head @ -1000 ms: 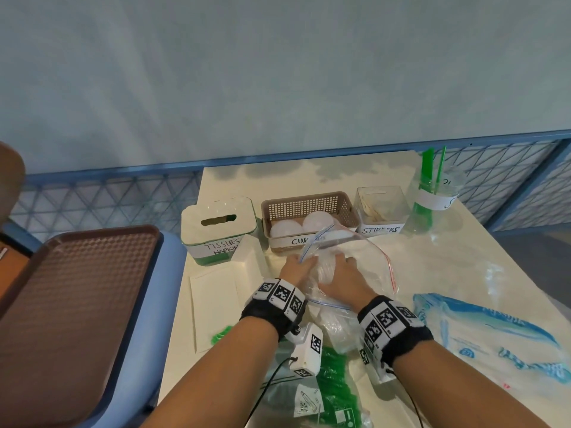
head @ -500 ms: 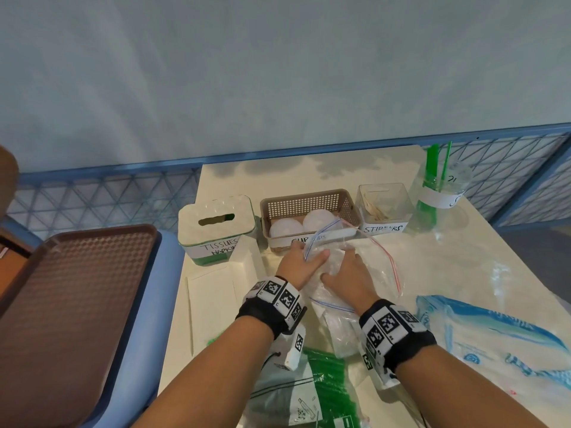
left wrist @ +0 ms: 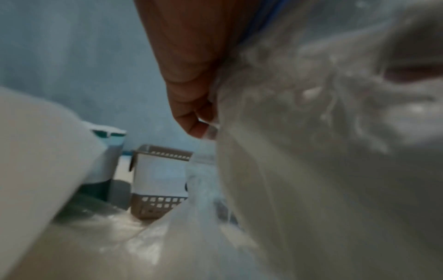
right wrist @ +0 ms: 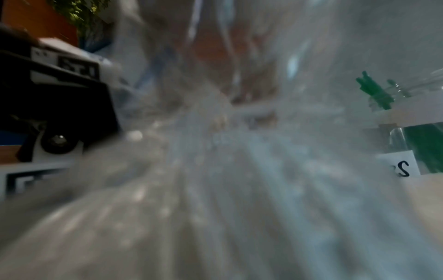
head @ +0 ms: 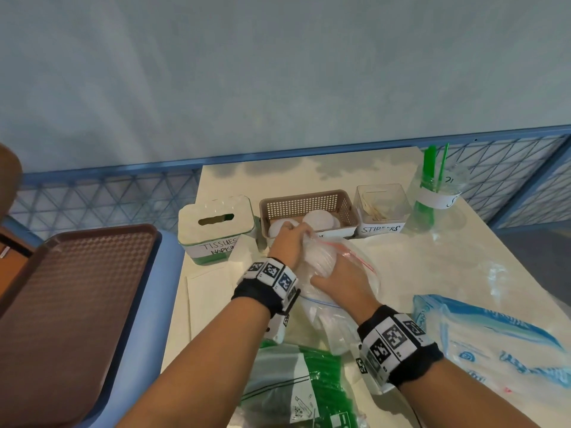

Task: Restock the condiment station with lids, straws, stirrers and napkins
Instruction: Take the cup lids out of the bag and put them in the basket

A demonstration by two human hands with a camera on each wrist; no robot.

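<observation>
A clear zip bag [head: 355, 257] with a stack of white lids [head: 319, 257] inside is tipped up just in front of the brown lid basket [head: 309, 200], which holds two white lids [head: 319, 217]. My left hand [head: 290, 242] pinches the bag's mouth at the basket's front edge; the left wrist view shows a curled finger [left wrist: 196, 123] on the plastic [left wrist: 311, 151]. Wrapped round the bag from below, my right hand [head: 340, 281] has its fingertips hidden. The right wrist view is blurred plastic [right wrist: 215, 170].
Along the back stand a tissue box [head: 216, 223], a stirrer box [head: 381, 208] and a cup of green straws [head: 438, 193]. A pack of green straws [head: 315, 381] lies near me, a blue-printed bag [head: 494, 341] to the right. A brown tray [head: 71, 304] sits left of the table.
Both hands have moved forward with the bag toward the basket, and the lid stack is raised and tipped closer to the basket's front.
</observation>
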